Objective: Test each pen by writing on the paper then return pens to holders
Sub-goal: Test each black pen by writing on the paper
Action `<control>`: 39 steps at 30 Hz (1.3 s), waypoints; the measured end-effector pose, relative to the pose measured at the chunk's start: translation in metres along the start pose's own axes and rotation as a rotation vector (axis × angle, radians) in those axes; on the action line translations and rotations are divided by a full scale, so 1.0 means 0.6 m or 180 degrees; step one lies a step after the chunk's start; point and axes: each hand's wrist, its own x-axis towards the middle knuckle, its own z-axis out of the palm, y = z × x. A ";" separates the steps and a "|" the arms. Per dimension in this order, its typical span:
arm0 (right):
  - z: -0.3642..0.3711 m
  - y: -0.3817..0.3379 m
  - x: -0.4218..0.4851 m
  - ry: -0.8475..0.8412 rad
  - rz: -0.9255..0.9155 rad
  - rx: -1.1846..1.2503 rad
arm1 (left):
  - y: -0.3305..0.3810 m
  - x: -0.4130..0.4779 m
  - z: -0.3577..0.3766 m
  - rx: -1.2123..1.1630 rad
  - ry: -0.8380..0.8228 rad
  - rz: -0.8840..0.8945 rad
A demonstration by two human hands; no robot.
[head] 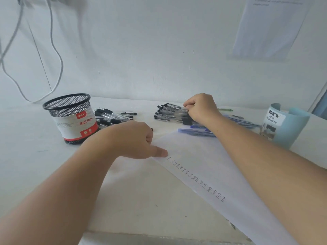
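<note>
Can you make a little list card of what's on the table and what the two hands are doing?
Left hand: thumb presses the edge of the white paper sheet
Right hand: fingers curled on the far pile of clear black-capped pens
Writing: row of small marks on the sheet
Holders: black mesh cup at left, light blue desk organizer at right
Loose: blue pens beside the sheet
</note>
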 end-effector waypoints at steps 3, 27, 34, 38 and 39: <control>0.002 -0.001 -0.001 -0.0042 -0.0003 0.0034 | -0.001 0.000 0.001 0.0005 0.0032 -0.0009; 0.026 -0.120 -0.083 -0.1298 -0.1153 -0.0279 | -0.020 -0.002 -0.009 -0.0012 -0.0161 0.0074; 0.010 -0.108 -0.077 -0.1356 -0.0943 -0.0037 | -0.020 -0.001 -0.009 0.0024 -0.0172 0.0035; -0.014 -0.097 -0.058 -0.1111 -0.0601 0.1016 | -0.020 -0.001 -0.010 0.0001 -0.0163 0.0029; -0.026 -0.095 -0.052 -0.1086 -0.0469 0.1331 | -0.020 -0.001 -0.010 -0.0001 -0.0157 0.0032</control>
